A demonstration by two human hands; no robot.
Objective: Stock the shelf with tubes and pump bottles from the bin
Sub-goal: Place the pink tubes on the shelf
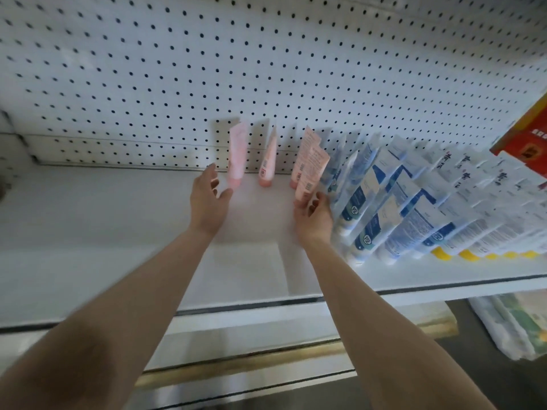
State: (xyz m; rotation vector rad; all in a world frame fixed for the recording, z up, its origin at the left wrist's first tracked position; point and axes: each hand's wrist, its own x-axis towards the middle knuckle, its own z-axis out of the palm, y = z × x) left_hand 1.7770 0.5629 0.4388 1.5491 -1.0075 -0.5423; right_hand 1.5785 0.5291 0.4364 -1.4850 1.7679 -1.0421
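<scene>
Left arm (133, 291): I see it bare and extended forward over the shelf (88, 232)
Left hand (208, 202): above the shelf's back half, palm turned inward, fingers loosely spread
Right arm (370, 306): extended over the shelf, beside the left
Right hand (315, 217): mid-shelf, I read thumb and fingertips pinching the lower end of a pink tube (310, 176)

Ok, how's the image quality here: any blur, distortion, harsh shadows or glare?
Head view: motion blur softens the left hand and leftmost pink tube; wide-angle bends the shelf edge; dim light, soft tube shadows on the pegboard; no glare.
</scene>
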